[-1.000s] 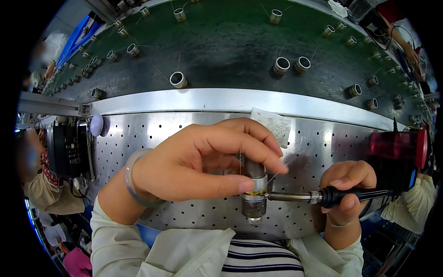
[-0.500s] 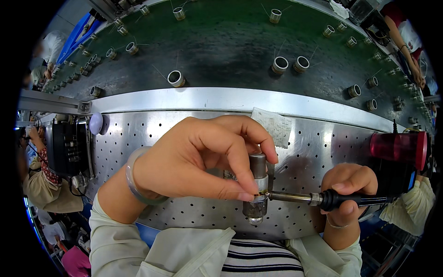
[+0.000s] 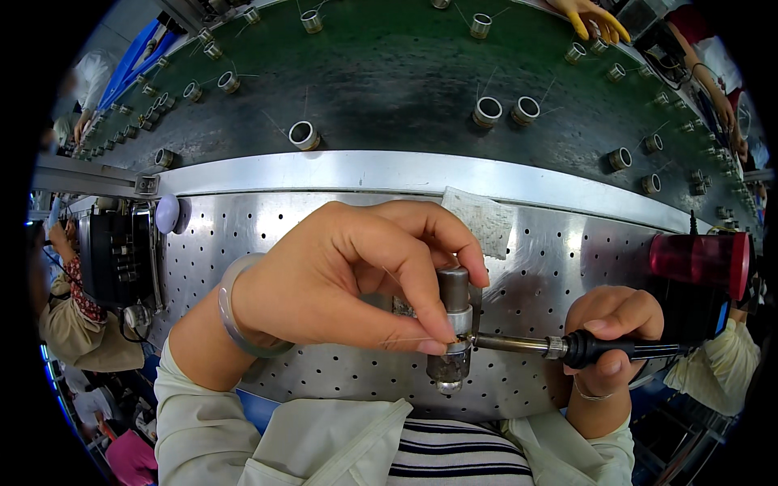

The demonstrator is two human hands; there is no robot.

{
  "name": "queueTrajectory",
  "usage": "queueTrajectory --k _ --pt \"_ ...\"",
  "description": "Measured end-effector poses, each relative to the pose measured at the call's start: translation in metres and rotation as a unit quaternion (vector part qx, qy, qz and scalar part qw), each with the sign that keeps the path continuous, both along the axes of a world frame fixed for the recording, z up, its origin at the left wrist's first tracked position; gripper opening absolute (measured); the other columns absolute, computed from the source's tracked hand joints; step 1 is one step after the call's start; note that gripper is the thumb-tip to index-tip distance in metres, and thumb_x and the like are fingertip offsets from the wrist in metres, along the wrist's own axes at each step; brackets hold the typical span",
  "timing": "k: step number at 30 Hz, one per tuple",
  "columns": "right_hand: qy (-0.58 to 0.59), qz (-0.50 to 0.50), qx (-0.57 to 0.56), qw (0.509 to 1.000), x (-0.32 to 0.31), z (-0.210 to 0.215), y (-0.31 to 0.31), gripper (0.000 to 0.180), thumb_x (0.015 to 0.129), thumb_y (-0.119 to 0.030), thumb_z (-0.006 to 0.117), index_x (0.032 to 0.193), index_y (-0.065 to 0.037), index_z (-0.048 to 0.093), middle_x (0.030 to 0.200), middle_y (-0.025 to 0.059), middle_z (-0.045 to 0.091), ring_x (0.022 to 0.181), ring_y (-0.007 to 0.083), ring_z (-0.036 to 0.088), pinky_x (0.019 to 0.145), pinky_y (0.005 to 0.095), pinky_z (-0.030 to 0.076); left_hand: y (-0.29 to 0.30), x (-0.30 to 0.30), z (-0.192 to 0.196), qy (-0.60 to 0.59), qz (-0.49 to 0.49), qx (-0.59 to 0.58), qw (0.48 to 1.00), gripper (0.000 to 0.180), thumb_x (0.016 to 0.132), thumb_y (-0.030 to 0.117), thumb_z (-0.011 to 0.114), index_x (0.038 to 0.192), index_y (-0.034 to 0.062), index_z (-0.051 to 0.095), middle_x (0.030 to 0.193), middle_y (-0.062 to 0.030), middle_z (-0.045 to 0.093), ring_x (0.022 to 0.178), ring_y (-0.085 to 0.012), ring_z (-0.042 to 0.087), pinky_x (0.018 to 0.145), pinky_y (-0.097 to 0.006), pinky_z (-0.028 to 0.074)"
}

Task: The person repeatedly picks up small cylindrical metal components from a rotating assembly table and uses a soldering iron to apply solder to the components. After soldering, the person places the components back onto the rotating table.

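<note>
Thumb and forefinger of my left hand are pinched together on a fine wire, right at the side of an upright metal cylinder. A second thin strand rises near the forefinger. The cylinder narrows to a rounded shiny end toward me, and a small ring-like part sits around its middle, partly hidden by my fingertips. In my right hand is a soldering iron with a black handle. Its tip meets the cylinder's middle from the right, beside my left fingertips.
Under my hands lies a perforated metal plate with a greyish pad. Beyond a metal rail, a green belt carries several metal rings with wires. A red container stands right; a purple knob is left. Another person's yellow-gloved hand reaches over the belt.
A yellow-gloved hand has come in at the far right of the belt. The rings on the belt appear shifted very slightly. My hands stay nearly still; the wire strands show at a different angle.
</note>
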State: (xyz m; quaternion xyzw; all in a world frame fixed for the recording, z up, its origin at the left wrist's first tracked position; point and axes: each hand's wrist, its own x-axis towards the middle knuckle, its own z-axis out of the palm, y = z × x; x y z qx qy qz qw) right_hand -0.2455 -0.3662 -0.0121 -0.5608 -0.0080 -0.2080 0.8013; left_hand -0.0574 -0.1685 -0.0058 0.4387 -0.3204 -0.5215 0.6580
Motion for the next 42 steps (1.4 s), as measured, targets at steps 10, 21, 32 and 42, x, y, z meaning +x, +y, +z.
queueTrajectory --k 10,21,32,42 --pt "0.002 -0.001 -0.025 1.000 -0.002 0.002 -0.001 0.027 0.073 -0.005 0.076 0.087 0.005 0.056 0.065 0.0108 0.059 0.047 0.0157 0.056 0.044 0.0247 0.043 0.000 0.003 -0.002 0.059 -0.033 0.007 0.998 0.026 0.068 -0.011 0.069 0.092 -0.0013 0.069 0.110 -0.0239 0.057 0.101 -0.0252 0.057 0.085 -0.031 0.046" --pt "-0.037 0.010 -0.088 0.995 -0.001 0.000 -0.008 0.028 0.071 -0.003 0.076 0.090 0.006 0.058 0.063 0.0110 0.059 0.044 0.0161 0.053 0.041 0.0258 0.041 -0.007 -0.001 0.005 0.116 -0.034 0.051 0.991 0.048 0.074 -0.010 0.064 0.120 -0.0112 0.052 0.101 -0.0229 0.063 0.089 -0.0150 0.063 0.064 -0.017 0.050" --pt "-0.030 0.001 -0.099 0.995 -0.002 0.003 -0.008 0.027 0.072 -0.004 0.076 0.087 0.006 0.056 0.062 0.0110 0.058 0.043 0.0153 0.051 0.040 0.0260 0.039 -0.009 -0.002 0.014 0.114 -0.031 0.072 0.990 0.057 0.070 -0.011 0.068 0.123 -0.0118 0.049 0.100 -0.0217 0.063 0.095 -0.0217 0.062 0.075 -0.024 0.051" --pt "-0.006 -0.025 -0.035 0.999 -0.004 0.005 -0.008 0.028 0.075 -0.011 0.077 0.086 0.003 0.055 0.061 0.0093 0.057 0.042 0.0135 0.049 0.040 0.0241 0.037 -0.012 -0.002 0.010 0.164 -0.036 0.090 0.982 0.067 0.068 -0.013 0.069 0.128 -0.0127 0.041 0.100 -0.0249 0.062 0.099 -0.0236 0.061 0.074 -0.024 0.053"
